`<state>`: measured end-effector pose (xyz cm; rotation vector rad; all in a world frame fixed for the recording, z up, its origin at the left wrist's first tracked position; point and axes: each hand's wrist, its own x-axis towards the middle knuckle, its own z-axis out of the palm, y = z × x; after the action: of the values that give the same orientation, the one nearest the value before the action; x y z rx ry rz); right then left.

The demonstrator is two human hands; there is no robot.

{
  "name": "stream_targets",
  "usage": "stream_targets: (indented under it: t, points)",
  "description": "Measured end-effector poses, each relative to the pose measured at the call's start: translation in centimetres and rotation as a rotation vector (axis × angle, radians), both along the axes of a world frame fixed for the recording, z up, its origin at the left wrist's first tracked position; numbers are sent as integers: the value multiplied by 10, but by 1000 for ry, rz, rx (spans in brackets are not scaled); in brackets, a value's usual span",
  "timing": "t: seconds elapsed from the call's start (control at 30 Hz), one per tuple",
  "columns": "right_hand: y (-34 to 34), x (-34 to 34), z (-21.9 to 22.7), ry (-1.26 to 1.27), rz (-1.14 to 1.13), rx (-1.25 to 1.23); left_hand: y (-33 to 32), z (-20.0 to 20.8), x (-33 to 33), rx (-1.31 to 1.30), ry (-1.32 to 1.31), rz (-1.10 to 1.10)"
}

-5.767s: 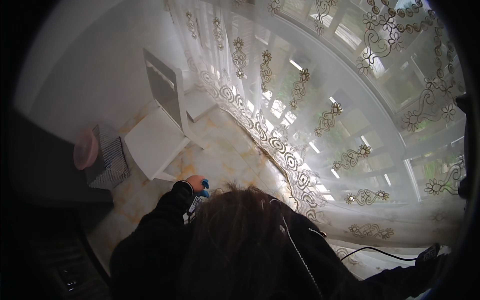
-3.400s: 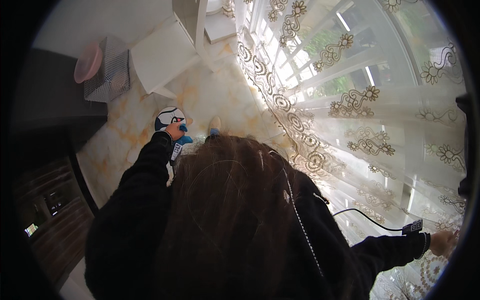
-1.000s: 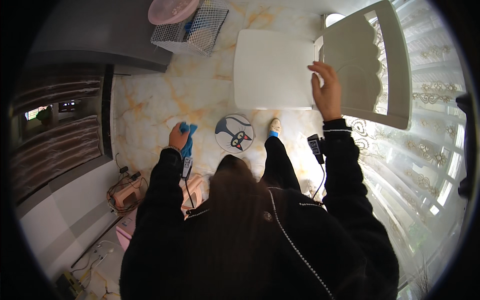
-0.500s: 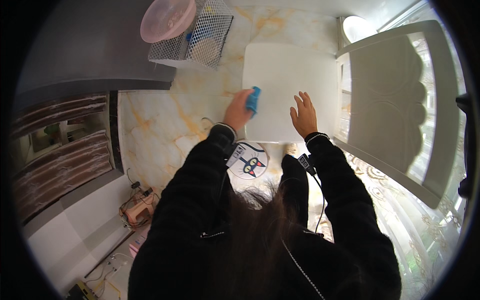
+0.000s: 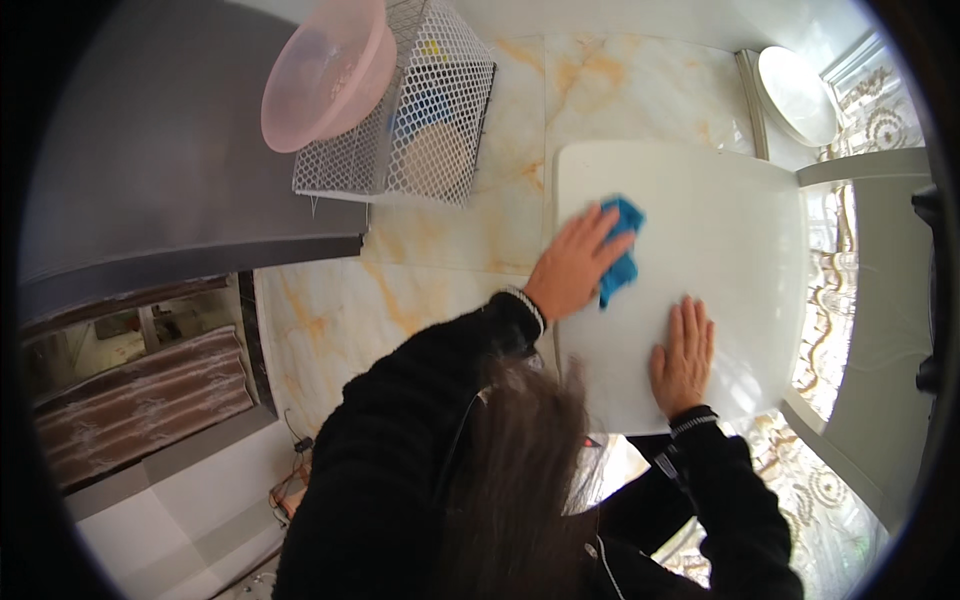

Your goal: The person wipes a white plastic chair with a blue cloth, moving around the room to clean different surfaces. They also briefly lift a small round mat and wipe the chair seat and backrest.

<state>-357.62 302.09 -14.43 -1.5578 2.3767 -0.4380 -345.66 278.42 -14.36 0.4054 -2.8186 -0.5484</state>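
A white chair seat fills the middle right, and its backrest rises at the right. My left hand presses a crumpled blue cloth against the seat near its left edge, the fingers lying over the cloth. Lower and farther right, my right hand rests flat on the seat, fingers stretched out and nothing in them.
Beyond the seat's far left stands a white wire mesh cage with a pink basin on top. A white round basin stands at the far right. Marble-patterned tiles cover the floor; a dark grey cabinet is at left.
My left hand has brought the blue cloth from beside the seat's left edge onto its surface. My right hand has come down flat on the seat. The view has shifted, closer to the chair.
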Motion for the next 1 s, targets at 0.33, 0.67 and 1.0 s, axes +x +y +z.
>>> stream_targets:
  t: [0.33, 0.67, 1.0]
  points:
    - [7, 0, -40, 11, 129, 77, -95, -67, -31, 20, 158, 28]
    - [23, 26, -62, 143, 165, -8, -94, -104, 1, 96, 385, -19]
    - [30, 51, -70, 295, 144, -103, -82, -87, 31, 43, 292, 20]
